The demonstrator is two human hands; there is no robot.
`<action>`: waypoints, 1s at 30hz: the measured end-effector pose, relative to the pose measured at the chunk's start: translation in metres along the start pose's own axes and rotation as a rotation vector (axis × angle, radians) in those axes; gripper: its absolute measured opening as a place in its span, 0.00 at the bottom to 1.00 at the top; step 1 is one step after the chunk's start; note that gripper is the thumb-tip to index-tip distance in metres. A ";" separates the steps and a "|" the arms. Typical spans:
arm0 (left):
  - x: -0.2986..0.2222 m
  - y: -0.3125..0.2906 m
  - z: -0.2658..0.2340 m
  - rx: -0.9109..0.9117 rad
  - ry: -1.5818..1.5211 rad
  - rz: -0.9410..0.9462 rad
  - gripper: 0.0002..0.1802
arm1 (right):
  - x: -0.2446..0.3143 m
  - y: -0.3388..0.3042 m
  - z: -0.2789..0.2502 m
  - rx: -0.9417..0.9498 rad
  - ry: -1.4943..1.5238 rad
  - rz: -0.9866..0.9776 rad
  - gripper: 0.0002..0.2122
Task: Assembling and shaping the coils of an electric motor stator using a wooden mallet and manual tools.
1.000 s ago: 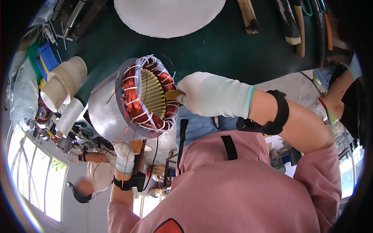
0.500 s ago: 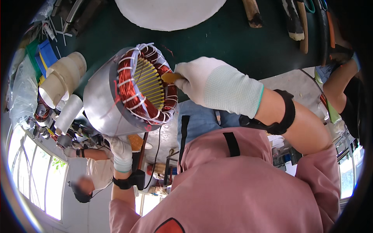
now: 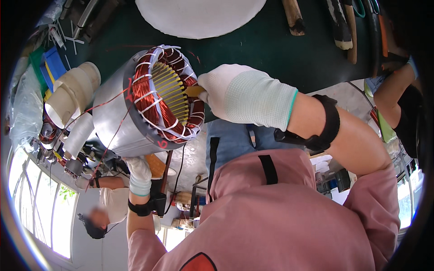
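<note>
A motor stator (image 3: 120, 115) with a grey metal housing lies tilted at the near edge of the dark green table. Copper windings (image 3: 149, 101) laced with white cord ring its open end, and yellow strips line the slots inside. My right hand (image 3: 239, 95), in a white knit glove, pinches a flat yellowish-brown piece (image 3: 194, 91), its tip at the bore beside the windings. Gloved too, my left hand (image 3: 138, 174) grips the housing's near underside; its fingertips are hidden behind the metal. Thin red lead wires (image 3: 110, 100) trail across the housing to the left.
A white round disc (image 3: 199, 18) lies at the far side. Wooden-handled tools (image 3: 294, 20) are at far right. Cream cylinders (image 3: 72, 92), a blue bin (image 3: 54, 65) and plastic bags crowd the left. One person (image 3: 108, 205) is at lower left, another person's arm (image 3: 393, 95) at right.
The stator has turned and shifted slightly left, bringing the red lead wires across its housing into view. My right hand has moved a little left with the yellowish-brown piece.
</note>
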State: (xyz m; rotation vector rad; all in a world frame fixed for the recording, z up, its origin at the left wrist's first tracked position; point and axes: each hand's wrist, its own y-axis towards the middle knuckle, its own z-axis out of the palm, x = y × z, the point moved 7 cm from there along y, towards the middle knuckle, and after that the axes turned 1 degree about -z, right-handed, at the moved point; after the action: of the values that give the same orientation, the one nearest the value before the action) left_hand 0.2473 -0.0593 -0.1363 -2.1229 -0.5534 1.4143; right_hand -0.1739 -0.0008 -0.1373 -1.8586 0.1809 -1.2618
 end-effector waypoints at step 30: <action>-0.001 0.000 0.004 -0.228 -0.137 -0.010 0.61 | -0.002 -0.001 -0.001 0.042 0.003 0.002 0.13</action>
State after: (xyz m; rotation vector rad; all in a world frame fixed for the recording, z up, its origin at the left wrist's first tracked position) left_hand 0.2431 -0.0591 -0.1364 -2.2030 -0.8115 1.5641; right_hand -0.1763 0.0004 -0.1381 -1.8204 0.1569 -1.2574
